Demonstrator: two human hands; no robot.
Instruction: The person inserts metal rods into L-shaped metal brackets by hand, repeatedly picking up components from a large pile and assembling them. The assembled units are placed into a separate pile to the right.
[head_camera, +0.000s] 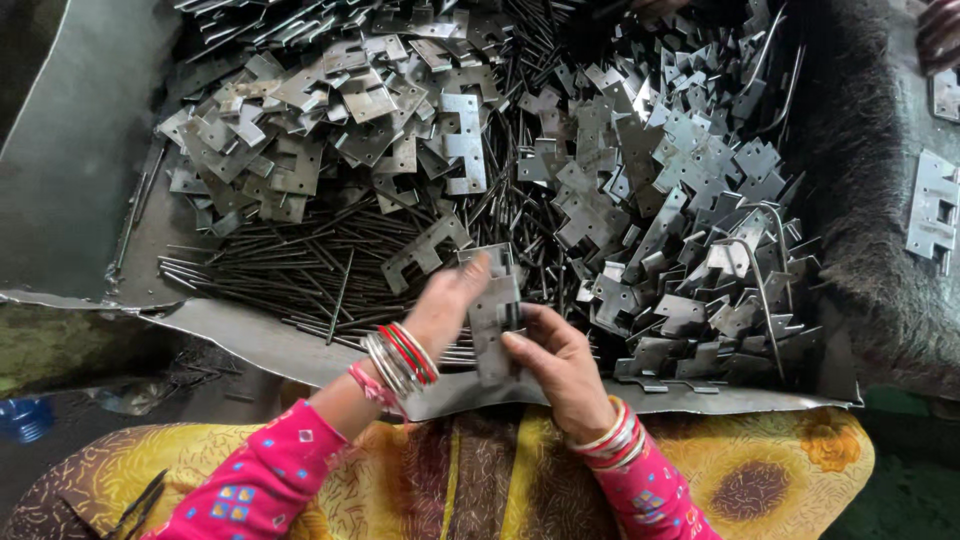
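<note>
Hands first: left hand (447, 300) was closed lightly over the top of a small grey hinge plate (495, 325), fingers curled on its upper edge; right hand (560, 365) pinched the same plate from its right side, thumb flat on the face. Both gripped it, held upright just above the near lip of the metal tray (80, 150).

Surroundings, big to small: tray of dull sheet metal across the lap; two heaps of stamped hinge leaves (680, 200), left and right; a bed of thin dark pins (290, 270) between and under them, just beyond the left hand. More loose leaves lay on the dark ledge (880, 250) at far right.

Handling judgement: plate looked light, stiff, won't flex. Bare stamped steel, probably slick and with sharp sheared edges and notch corners. Best held on the flat faces, thumb against fingers, away from the cut-outs and the rolled knuckle edge. Couldn't tell whether a pin was already in the knuckle; fingers hid it.
</note>
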